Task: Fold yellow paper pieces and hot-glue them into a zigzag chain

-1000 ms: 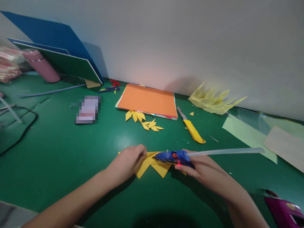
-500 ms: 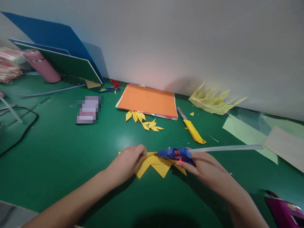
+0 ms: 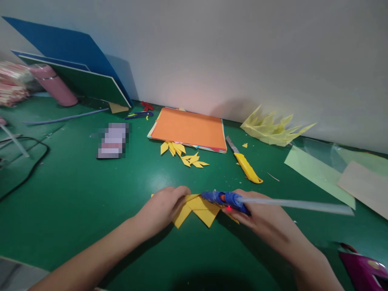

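A folded yellow paper strip (image 3: 203,213) with pointed lower edges lies before me on the green table. My left hand (image 3: 163,207) is closed on its left part, thumb and fingers pinching the upper edge. In my right hand (image 3: 257,212) is a blue hot glue gun (image 3: 222,198), its red light lit and a long clear glue stick (image 3: 297,204) sticking out of the back. The gun's nozzle meets the upper fold of the yellow paper near its middle. Part of the strip is hidden behind both hands.
Beyond my hands lie small yellow paper pieces (image 3: 190,159), a stack of coloured paper (image 3: 189,127) and a yellow utility knife (image 3: 247,167). A pale yellow spiky paper piece (image 3: 273,129) stands near the wall. Leftward are a phone (image 3: 112,140), a pink bottle (image 3: 56,85) and boards (image 3: 75,83).
The rear of the glue gun has turned, so the glue stick's free end has swung down and toward me. The nozzle stays at the fold; my left hand has hardly moved.
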Tool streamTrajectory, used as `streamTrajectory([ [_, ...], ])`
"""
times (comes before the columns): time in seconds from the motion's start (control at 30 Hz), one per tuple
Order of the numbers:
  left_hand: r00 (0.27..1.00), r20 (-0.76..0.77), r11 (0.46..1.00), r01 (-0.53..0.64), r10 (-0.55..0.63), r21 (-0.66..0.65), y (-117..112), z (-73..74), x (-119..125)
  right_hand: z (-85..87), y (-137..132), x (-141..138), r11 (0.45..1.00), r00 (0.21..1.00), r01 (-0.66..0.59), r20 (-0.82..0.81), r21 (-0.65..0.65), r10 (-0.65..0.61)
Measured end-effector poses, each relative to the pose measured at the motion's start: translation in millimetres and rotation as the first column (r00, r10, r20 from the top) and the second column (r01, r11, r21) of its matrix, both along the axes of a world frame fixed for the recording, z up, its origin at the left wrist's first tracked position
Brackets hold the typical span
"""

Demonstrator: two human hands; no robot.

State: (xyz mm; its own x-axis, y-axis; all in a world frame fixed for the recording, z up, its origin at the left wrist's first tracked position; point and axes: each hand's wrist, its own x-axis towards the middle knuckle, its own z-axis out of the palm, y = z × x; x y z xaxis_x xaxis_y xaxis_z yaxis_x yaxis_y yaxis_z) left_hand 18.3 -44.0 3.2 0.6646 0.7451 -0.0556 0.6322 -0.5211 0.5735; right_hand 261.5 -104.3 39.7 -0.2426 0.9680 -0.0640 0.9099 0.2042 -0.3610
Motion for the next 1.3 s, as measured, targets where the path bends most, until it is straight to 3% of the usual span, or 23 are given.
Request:
streamTrajectory([
  [0.23,0.98,0.13,0.983,0.138,-0.153,0.118,0,-2.1,-2,2.5,-1,4,0.994,0.996,-0.085,0.044,0.063,0.082],
  [0.33,0.975,0.124,0.974,0.165,-0.185,0.158,0,-1.5,-3,4.3,-1,9,0.998,1.0,-0.001,-0.029,0.063,0.003],
  [0.43,0.973,0.088,0.964,0.193,-0.212,0.181,-1,0.0,-2,0.5,2,19,0.976,0.963,0.19,-0.212,0.108,-0.164],
  [0.5,0.975,0.062,0.963,0.198,-0.212,0.184,-1,0.5,-1,-5.3,5,25,0.911,0.877,0.379,-0.377,0.163,-0.297],
  [0.57,0.976,0.042,0.962,0.204,-0.214,0.181,-1,0.1,-1,-11.9,10,30,0.856,0.758,0.509,-0.521,0.096,-0.392],
  [0.67,0.977,0.023,0.959,0.203,-0.212,0.195,-1,-2.3,-1,-19.8,19,35,0.841,0.555,0.531,-0.709,-0.1,-0.435],
  [0.73,0.978,0.023,0.957,0.196,-0.206,0.216,-1,-4.1,-1,-23.9,24,38,0.825,0.448,0.541,-0.774,-0.164,-0.447],
  [0.87,0.978,0.035,0.953,0.191,-0.205,0.235,0,-5.6,-1,-33.8,30,52,0.732,0.353,0.656,-0.783,-0.183,-0.513],
  [0.9,0.979,0.039,0.954,0.188,-0.202,0.235,0,-5.5,-1,-36.9,31,57,0.69,0.355,0.708,-0.77,-0.149,-0.531],
  [1.0,0.98,0.049,0.957,0.177,-0.193,0.229,-1,-5.0,0,-46.9,32,70,0.617,0.469,0.787,-0.631,-0.019,-0.618],
  [1.2,0.976,0.073,0.955,0.181,-0.203,0.236,-1,-6.4,1,-64.6,38,85,0.628,0.634,0.761,-0.388,0.162,-0.669],
  [1.3,0.975,0.089,0.956,0.177,-0.203,0.234,0,-7.3,1,-62.1,39,82,0.644,0.736,0.675,-0.266,0.36,-0.623],
])
